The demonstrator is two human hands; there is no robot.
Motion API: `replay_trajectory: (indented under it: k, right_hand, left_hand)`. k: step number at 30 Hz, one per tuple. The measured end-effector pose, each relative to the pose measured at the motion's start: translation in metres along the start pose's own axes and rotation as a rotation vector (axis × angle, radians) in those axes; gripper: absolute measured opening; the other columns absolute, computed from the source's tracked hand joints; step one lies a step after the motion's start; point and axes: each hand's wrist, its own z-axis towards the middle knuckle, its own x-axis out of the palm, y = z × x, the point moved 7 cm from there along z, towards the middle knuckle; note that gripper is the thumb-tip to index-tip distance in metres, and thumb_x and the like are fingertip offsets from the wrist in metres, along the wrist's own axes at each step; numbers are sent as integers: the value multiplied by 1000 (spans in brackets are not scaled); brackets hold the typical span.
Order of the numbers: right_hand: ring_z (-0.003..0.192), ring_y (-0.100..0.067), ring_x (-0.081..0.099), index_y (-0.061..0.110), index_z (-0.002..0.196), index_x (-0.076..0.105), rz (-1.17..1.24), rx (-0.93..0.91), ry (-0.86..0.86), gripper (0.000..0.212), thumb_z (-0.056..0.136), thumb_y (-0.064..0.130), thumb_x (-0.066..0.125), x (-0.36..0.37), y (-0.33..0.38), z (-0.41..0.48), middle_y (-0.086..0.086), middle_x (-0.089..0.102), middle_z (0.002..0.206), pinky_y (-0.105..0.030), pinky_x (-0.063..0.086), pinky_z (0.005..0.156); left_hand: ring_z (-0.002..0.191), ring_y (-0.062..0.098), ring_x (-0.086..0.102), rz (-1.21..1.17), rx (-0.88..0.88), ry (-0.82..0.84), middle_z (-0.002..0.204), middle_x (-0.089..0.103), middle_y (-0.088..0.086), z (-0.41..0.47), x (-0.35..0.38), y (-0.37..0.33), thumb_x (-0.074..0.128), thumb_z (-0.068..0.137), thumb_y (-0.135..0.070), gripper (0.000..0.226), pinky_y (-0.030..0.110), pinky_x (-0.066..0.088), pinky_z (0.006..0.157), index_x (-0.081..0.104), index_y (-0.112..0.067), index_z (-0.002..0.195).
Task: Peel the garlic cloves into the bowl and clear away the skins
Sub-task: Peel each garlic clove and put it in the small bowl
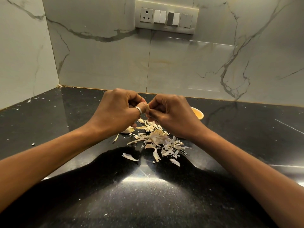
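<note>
Both hands are meeting above a glossy black countertop (82, 122) flecked with fine pale speckles. The left hand (118, 111), wearing a banded metal ring (138, 109) on one digit, is curling its fingers inward and pinching a garlic clove (148, 106) at the fingertips. The right hand (172, 116) is curling the same way and pinching the clove from the other side. Only a small pale sliver of the clove is showing between the fingertips of the two hands, so its full shape cannot be told. Directly beneath the hands, papery skins (161, 140) are lying in a loose heap of thin, curled, off-white strips, with a few single flakes scattered nearer the person. Another clove (127, 130), smooth and rounded, is resting on the counter under the left hand, at the heap's left edge. A small round bowl (198, 113) with a yellowish inside is sitting just behind the right hand, mostly hidden by it. Behind, a veined marble wall (107, 63) is carrying a rectangular switch panel (166, 17).
</note>
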Motion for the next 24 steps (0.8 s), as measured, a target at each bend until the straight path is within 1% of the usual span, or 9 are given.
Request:
replay_trajectory:
  k: [3,9,13,17,21,24]
  right_hand:
    - [72,-18,74,5,91,74,-19,-14,2,7,91,12,75,2,0,-1,-5,76,78,-47,59,67]
    - [73,-19,74,6,91,73,-13,-28,2,3,90,8,75,3,0,-1,-4,75,78,-46,58,65]
    - [75,-19,75,6,94,74,19,-11,11,4,90,6,74,3,1,-1,-4,77,80,-47,60,69]
    - [76,-15,75,6,96,72,46,29,9,6,90,5,73,4,0,1,-3,77,81,-46,61,73]
    - [79,-13,77,4,97,70,145,71,21,7,91,3,73,3,0,1,-6,78,85,-43,63,75]
    - [81,-14,77,6,97,67,243,107,7,8,92,2,71,-2,0,3,-8,77,89,-39,65,75]
  left_hand:
    - [55,12,71,11,-4,3,67,70,-8,0,0,0,73,90,-15,10,36,61,51,75,-22,83]
    - [57,13,71,-2,-51,8,67,71,-3,0,3,5,72,90,-14,10,35,61,52,77,-15,82]
    - [61,16,73,-53,-109,24,69,72,-1,2,3,10,72,91,-14,11,37,62,54,75,-18,80]
    - [63,19,73,-117,-173,38,72,73,5,3,4,13,70,92,-12,13,36,62,56,75,-16,81]
    - [61,17,72,-123,-208,40,72,71,5,2,3,17,70,92,-11,12,32,61,55,74,-14,81]
    - [60,13,71,-107,-237,26,73,71,6,2,1,22,70,92,-13,13,27,59,52,73,-14,80]
